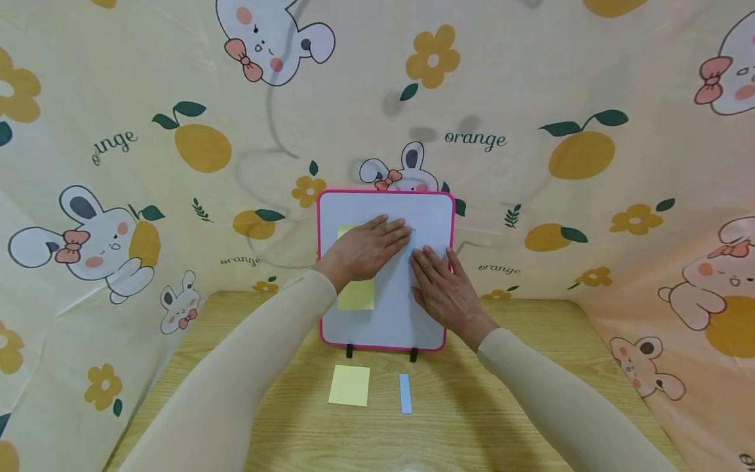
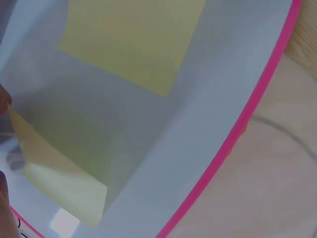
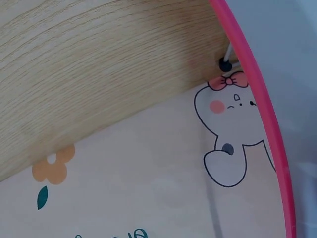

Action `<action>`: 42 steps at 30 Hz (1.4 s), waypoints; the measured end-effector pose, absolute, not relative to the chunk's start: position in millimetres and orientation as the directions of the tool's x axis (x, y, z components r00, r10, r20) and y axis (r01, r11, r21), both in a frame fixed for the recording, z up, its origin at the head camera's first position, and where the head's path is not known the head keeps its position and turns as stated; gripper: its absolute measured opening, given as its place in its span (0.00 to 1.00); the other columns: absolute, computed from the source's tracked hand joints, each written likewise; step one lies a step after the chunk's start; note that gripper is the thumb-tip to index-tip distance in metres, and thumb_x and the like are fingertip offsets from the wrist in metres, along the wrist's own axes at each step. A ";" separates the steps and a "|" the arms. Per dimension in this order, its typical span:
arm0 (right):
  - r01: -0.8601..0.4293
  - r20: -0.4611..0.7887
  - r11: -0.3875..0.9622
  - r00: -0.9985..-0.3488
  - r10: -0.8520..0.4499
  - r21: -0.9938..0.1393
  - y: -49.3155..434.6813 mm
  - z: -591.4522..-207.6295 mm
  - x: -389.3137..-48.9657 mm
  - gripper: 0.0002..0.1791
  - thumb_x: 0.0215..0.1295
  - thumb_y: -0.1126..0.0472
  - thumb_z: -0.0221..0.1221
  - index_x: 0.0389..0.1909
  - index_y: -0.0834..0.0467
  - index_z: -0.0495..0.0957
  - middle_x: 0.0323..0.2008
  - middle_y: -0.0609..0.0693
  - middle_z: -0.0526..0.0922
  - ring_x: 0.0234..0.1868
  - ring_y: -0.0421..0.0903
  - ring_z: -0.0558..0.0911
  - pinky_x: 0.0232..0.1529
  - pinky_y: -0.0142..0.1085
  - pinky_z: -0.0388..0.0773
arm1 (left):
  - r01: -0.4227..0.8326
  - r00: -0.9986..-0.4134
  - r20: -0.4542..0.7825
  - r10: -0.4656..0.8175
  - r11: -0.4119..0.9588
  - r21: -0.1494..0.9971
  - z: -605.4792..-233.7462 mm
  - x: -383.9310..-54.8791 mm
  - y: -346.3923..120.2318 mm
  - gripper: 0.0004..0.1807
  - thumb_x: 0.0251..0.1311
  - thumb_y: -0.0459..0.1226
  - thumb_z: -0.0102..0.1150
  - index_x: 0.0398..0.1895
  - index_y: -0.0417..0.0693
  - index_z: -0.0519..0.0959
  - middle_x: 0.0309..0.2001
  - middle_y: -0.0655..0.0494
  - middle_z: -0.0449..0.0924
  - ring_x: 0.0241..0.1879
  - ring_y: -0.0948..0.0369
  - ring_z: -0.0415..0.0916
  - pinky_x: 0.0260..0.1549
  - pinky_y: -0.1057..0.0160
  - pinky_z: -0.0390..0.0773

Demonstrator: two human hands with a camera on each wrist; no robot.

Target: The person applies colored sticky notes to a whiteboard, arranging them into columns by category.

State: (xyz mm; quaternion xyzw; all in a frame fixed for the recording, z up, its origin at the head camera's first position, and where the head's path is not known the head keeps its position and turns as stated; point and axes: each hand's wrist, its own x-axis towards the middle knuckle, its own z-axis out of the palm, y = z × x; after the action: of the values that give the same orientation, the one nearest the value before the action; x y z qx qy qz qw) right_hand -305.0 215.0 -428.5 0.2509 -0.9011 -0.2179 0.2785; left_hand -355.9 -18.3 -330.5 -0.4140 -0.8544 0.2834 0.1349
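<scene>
A whiteboard (image 1: pixel 389 331) with a pink frame stands upright on the table. My left hand (image 1: pixel 371 246) lies across its upper middle, fingers straight, fingertips at a narrow light blue strip (image 1: pixel 412 237) on the board. Just below and to the right, my right hand (image 1: pixel 445 288) rests against the board with extended fingers, partly overlapping the pink edge. Two yellow sticky notes are on the board's left side: the lower note (image 1: pixel 356 296) and, mostly behind my left hand, the upper note (image 1: pixel 344 230). In the left wrist view the upper note (image 2: pixel 64 183) curls away from the surface.
On the wooden table (image 1: pixel 295 419) before the board lie a yellow sticky note (image 1: pixel 349 385) and a blue strip (image 1: pixel 405 393). Black stand feet (image 1: pixel 413 354) hold the board's lower edge. A cloth (image 1: pixel 501 65) printed with rabbits and oranges hangs behind and at both sides.
</scene>
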 end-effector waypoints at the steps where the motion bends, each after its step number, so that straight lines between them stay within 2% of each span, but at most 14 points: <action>1: -0.331 0.391 0.779 -0.720 -0.573 0.532 214.9 -428.4 -305.1 0.41 0.78 0.41 0.54 0.83 0.57 0.58 0.83 0.53 0.57 0.86 0.54 0.52 0.85 0.60 0.44 | 0.634 -0.622 -0.005 0.783 0.500 -0.590 -330.5 -355.7 -18.4 0.40 0.81 0.47 0.48 0.88 0.52 0.45 0.87 0.56 0.42 0.86 0.55 0.38 0.85 0.51 0.37; 9: -0.334 0.397 0.777 -0.712 -0.579 0.534 214.4 -428.8 -305.2 0.41 0.78 0.42 0.54 0.83 0.57 0.58 0.84 0.53 0.56 0.86 0.54 0.51 0.85 0.60 0.44 | 0.645 -0.607 -0.003 0.795 0.490 -0.586 -337.4 -356.9 -18.4 0.37 0.82 0.47 0.44 0.87 0.51 0.45 0.87 0.56 0.42 0.86 0.55 0.37 0.85 0.51 0.36; 21: -0.345 0.411 0.785 -0.705 -0.578 0.514 215.5 -430.4 -304.3 0.40 0.78 0.42 0.55 0.82 0.58 0.60 0.83 0.54 0.59 0.85 0.53 0.53 0.85 0.60 0.47 | 0.642 -0.597 -0.036 0.802 0.450 -0.622 -327.3 -359.1 -11.1 0.36 0.84 0.48 0.38 0.88 0.53 0.44 0.87 0.57 0.41 0.87 0.56 0.36 0.85 0.52 0.35; 42: -0.338 0.380 0.789 -0.735 -0.562 0.514 213.6 -433.4 -299.1 0.39 0.81 0.42 0.51 0.83 0.58 0.57 0.84 0.53 0.56 0.86 0.53 0.50 0.85 0.60 0.43 | 0.632 -0.608 -0.024 0.794 0.466 -0.619 -330.8 -356.3 -27.7 0.36 0.83 0.48 0.41 0.88 0.53 0.45 0.87 0.56 0.42 0.87 0.55 0.37 0.85 0.51 0.36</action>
State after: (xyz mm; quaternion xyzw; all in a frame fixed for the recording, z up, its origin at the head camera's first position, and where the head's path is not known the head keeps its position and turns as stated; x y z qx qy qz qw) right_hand -299.1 213.6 -433.4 0.2481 -0.9073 -0.2102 0.2666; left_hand -356.3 -27.7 -330.8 -0.4217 -0.8453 0.2990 0.1351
